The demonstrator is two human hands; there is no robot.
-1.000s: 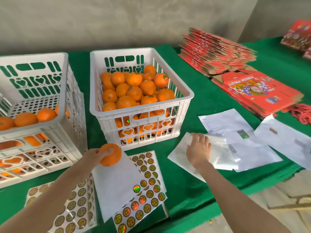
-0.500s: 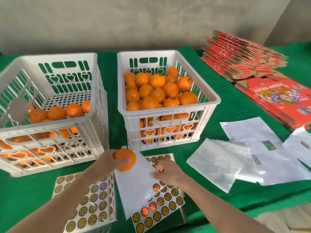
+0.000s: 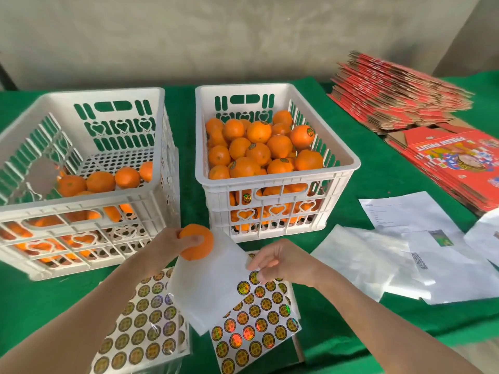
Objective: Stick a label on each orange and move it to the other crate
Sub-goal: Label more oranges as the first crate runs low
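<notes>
The orange (image 3: 196, 242), apparently bare so far, was gripped in the left hand (image 3: 167, 244) just before the fuller crate (image 3: 278, 179). The right hand (image 3: 283, 261) pinched a label (image 3: 254, 276) on the sheet (image 3: 259, 327), also before that crate. Few oranges (image 3: 100, 181) lay in the emptier crate (image 3: 81, 209) to its left; most seemed done.

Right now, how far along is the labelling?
Done: right crate is nearly full, several labelled oranges on top. In hand: left hand holds a bare orange; right hand pinches a label on the sheet. Left: a shallow layer of unlabelled oranges in the left crate.
</notes>
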